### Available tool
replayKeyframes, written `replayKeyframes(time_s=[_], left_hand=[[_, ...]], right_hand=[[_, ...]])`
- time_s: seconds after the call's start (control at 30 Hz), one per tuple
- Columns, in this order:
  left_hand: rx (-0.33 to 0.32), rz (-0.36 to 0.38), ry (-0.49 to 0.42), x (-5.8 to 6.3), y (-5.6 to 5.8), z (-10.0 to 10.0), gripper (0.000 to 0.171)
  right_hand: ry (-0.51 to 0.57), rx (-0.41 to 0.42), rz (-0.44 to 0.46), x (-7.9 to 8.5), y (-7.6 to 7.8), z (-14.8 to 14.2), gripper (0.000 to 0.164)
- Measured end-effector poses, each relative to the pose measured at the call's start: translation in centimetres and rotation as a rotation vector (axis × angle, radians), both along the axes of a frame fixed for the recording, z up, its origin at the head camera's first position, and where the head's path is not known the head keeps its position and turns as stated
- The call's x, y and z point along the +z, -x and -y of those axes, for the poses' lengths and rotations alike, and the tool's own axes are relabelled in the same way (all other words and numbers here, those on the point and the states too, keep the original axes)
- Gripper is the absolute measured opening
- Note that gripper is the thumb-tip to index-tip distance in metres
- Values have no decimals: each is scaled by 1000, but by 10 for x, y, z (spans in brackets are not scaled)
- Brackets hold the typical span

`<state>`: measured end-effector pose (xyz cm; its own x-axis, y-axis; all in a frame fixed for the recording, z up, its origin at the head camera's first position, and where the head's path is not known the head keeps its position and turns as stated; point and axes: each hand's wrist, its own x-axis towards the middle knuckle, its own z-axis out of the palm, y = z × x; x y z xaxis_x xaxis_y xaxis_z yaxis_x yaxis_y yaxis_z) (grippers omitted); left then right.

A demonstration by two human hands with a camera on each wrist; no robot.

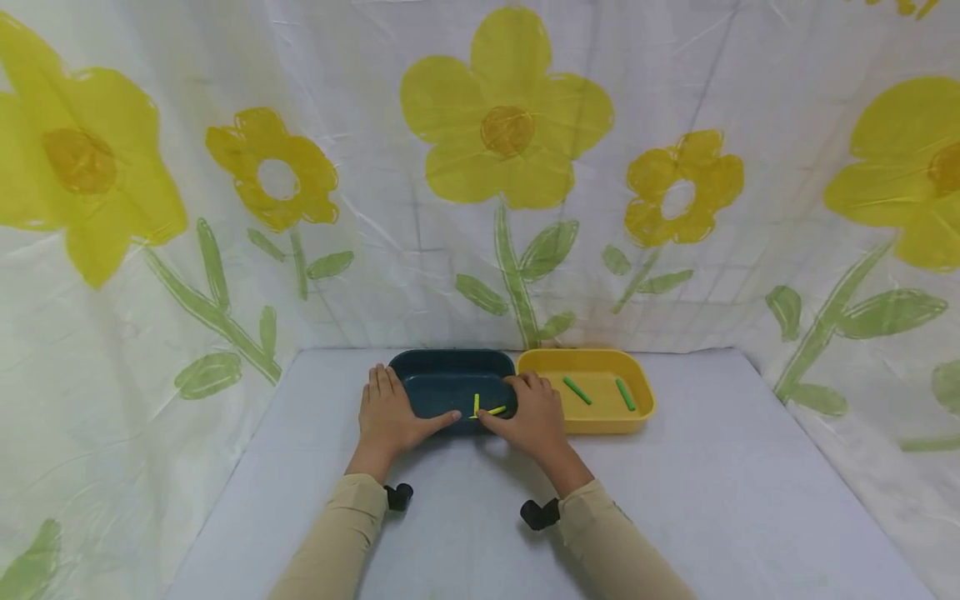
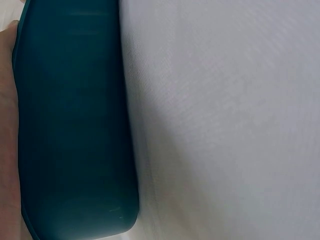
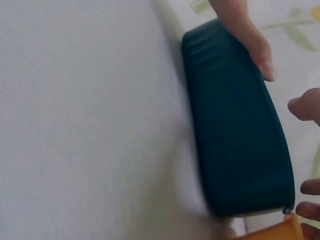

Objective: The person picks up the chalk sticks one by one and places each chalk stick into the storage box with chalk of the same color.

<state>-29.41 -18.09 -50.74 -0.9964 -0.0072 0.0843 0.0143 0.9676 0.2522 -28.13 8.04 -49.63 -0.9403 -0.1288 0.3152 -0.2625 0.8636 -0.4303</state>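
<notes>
A dark teal tray (image 1: 442,392) stands at the back of the white table, with several thin yellow sticks (image 1: 495,410) near its front right corner; they look like chalk, but their kind is unclear. My left hand (image 1: 390,414) rests on the tray's left end, fingers straight along the side and thumb stretched along the front rim. Over the tray's right end is my right hand (image 1: 534,417), its thumb near the yellow sticks. In the right wrist view, that thumb (image 3: 304,106) and the fingers are well apart, with nothing visible between them.
A yellow tray (image 1: 600,425) adjoins the teal one on the right. Inside it lie two green sticks (image 1: 577,390), apart from each other. Behind both trays hangs a white curtain (image 1: 375,300) with painted yellow flowers. The white table surface (image 1: 465,533) extends toward me.
</notes>
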Motion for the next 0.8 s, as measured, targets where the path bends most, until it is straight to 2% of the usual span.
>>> replayKeyframes(time_s=[0.5, 0.8], left_hand=[[7, 4, -11, 3, -3, -1, 163], [2, 12, -48, 2, -1, -2, 162]], right_hand=[[48, 39, -48, 8, -9, -20, 80], [50, 34, -3, 17, -23, -50, 76]])
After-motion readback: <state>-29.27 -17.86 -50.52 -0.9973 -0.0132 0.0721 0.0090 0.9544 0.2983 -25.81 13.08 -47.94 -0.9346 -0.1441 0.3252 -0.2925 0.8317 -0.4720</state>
